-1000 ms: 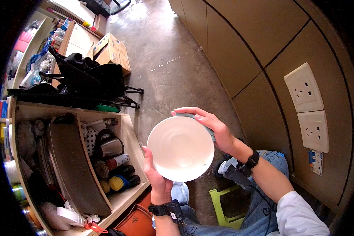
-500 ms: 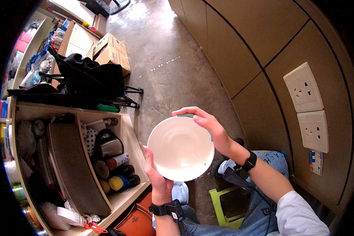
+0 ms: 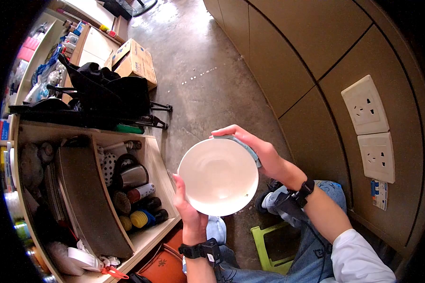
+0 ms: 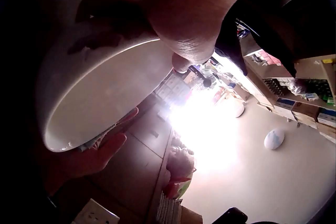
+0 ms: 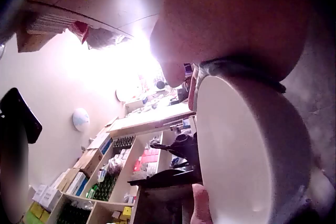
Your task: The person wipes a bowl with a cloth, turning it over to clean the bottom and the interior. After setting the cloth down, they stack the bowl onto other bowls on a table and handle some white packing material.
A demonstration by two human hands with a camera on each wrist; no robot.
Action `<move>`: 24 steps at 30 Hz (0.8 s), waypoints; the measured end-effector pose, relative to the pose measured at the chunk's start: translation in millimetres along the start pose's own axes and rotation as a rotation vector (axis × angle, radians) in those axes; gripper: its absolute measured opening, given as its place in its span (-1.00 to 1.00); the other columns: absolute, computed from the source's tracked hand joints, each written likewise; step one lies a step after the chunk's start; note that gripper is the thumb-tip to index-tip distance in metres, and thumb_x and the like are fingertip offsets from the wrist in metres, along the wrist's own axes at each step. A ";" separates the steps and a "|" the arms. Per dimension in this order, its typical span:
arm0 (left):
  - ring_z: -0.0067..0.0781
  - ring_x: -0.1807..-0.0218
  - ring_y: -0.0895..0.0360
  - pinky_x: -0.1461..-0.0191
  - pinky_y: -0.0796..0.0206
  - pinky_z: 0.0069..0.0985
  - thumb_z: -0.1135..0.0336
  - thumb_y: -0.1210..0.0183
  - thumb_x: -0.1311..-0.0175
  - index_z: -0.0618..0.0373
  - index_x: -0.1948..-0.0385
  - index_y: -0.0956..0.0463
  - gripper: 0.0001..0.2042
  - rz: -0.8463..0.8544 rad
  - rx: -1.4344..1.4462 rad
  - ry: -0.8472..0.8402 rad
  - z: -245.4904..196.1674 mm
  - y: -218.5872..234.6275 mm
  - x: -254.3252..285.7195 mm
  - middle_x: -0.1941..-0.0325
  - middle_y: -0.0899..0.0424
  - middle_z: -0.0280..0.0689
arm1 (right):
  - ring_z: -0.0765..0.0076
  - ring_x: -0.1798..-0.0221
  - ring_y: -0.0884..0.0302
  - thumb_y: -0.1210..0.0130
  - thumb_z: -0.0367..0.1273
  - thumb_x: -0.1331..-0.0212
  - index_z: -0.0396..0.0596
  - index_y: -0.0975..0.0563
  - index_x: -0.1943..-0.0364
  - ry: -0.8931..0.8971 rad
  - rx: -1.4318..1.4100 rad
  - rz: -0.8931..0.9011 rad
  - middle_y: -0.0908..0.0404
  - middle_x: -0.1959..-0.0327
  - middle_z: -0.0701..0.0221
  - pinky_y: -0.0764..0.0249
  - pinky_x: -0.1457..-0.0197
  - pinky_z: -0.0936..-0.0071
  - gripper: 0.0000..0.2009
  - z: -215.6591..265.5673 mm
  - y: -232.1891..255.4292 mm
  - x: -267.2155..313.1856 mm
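Note:
A white round bowl (image 3: 217, 181) is held up in front of the body, its open side facing the head camera. My left hand (image 3: 190, 212) grips its lower left side, the thumb by the rim and the other fingers hidden behind. On the upper right, my right hand (image 3: 268, 158) holds a blue-grey cloth (image 3: 246, 146) against the bowl's outside, fingers reaching along the rim. In the right wrist view the cloth (image 5: 236, 71) is folded between that hand and the bowl's edge. A small dark speck shows inside the bowl near the lower right rim.
At left stands an open wooden drawer (image 3: 153, 198) with a kettle, bottles and brushes. Beyond it are a black folded stroller-like frame (image 3: 111, 96) and a cardboard box (image 3: 137, 63). A brown panelled wall (image 3: 311, 122) with sockets rises at right; a green stool (image 3: 269, 245) is below.
The right hand has shifted along the bowl's upper right edge, and more of the cloth shows there now. The bowl has moved very slightly; the left hand keeps its grip.

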State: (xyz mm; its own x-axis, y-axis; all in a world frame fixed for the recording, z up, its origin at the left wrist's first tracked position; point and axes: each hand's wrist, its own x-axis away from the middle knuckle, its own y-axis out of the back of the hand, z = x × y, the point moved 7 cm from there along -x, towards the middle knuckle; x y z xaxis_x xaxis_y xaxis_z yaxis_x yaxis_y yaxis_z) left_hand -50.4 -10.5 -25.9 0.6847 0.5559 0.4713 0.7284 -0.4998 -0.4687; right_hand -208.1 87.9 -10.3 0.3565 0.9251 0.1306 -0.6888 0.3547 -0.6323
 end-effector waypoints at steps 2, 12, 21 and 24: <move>-0.26 -0.33 -0.44 -0.38 -0.30 -0.29 -0.19 0.21 -0.55 0.20 -0.37 -0.26 -0.37 0.008 -0.035 0.001 2.5 1.7 -0.3 -0.34 -0.45 -0.12 | 0.32 -0.39 -0.38 0.29 -0.14 -0.52 -0.13 -0.34 -0.32 -0.032 -0.021 -0.007 -0.40 -0.36 0.23 -0.29 -0.46 0.32 -0.52 4.2 0.3 1.1; -0.18 -0.23 -0.54 -0.24 -0.45 -0.25 -0.26 0.22 -0.52 0.23 -0.33 -0.31 -0.31 -0.056 -0.069 -0.121 10.9 13.7 -5.6 -0.25 -0.53 -0.08 | 0.30 -0.40 -0.38 0.26 -0.15 -0.54 -0.15 -0.34 -0.34 0.019 -0.030 -0.009 -0.39 -0.38 0.21 -0.32 -0.44 0.31 -0.53 -4.4 7.2 -1.4; -0.16 -0.22 -0.56 -0.23 -0.47 -0.25 -0.28 0.18 -0.49 0.22 -0.34 -0.28 -0.29 -0.064 -0.073 -0.117 6.7 17.2 -3.0 -0.25 -0.53 -0.07 | 0.36 -0.41 -0.35 0.19 -0.14 -0.51 -0.17 -0.32 -0.35 0.033 0.245 0.058 -0.39 -0.37 0.24 -0.29 -0.44 0.35 -0.51 1.6 13.5 -2.6; -0.21 -0.45 -0.30 -0.50 -0.14 -0.24 -0.22 0.24 -0.54 0.21 -0.43 -0.16 -0.31 0.017 -0.071 -0.061 9.7 12.2 -1.8 -0.43 -0.33 -0.12 | 0.41 -0.36 -0.39 0.21 -0.17 -0.52 -0.17 -0.36 -0.30 -0.073 0.052 0.069 -0.43 -0.33 0.26 -0.31 -0.41 0.38 -0.55 -2.7 12.2 0.0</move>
State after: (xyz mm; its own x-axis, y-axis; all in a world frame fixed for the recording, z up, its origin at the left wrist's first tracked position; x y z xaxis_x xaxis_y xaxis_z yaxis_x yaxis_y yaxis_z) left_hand -43.0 -11.1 -39.7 0.6961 0.5851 0.4161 0.7178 -0.5546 -0.4210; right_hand -214.8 91.8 -20.0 0.2609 0.9545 0.1447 -0.7426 0.2942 -0.6017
